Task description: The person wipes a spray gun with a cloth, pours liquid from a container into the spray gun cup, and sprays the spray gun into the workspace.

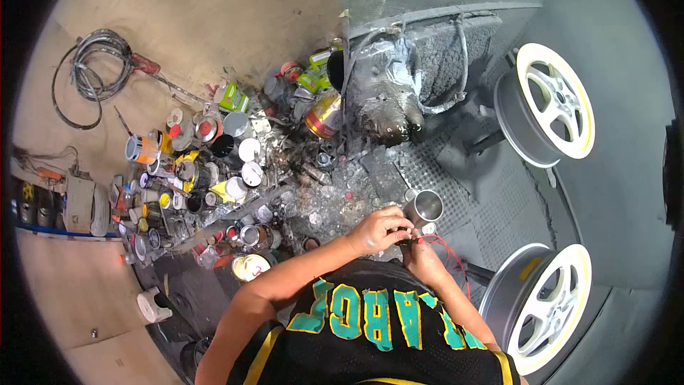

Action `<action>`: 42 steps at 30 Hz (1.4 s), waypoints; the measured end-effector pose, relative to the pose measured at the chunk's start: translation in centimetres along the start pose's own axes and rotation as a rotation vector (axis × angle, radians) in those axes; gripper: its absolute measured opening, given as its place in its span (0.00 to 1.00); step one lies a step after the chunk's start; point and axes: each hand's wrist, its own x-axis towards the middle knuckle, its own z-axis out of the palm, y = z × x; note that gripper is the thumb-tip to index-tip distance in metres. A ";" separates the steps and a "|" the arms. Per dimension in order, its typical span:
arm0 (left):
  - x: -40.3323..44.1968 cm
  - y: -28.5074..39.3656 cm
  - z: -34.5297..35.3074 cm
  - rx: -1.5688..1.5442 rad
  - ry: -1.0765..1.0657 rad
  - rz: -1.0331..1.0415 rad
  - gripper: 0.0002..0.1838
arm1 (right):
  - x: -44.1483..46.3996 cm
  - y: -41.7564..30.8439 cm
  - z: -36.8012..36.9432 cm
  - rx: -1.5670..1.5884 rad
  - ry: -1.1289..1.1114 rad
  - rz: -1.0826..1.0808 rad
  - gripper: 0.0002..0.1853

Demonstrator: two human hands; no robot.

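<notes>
The person's right hand (425, 261) curls closed around a mostly hidden dark tool (407, 242), a red hose (456, 257) looping beside it; the left hand (385, 231) bends its fingers over it, their pinch unclear. Just beyond is a metal cup (427, 207); farther, a white wheel (566, 108)

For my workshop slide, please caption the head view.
Left hand and right hand meet beside a metal cup and red hose, with two white wheels at right.
</notes>
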 end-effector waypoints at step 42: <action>-48.0 -9.7 -6.0 0.506 -0.191 -1.216 0.16 | -3.1 31.3 9.6 -0.125 -0.528 0.446 0.18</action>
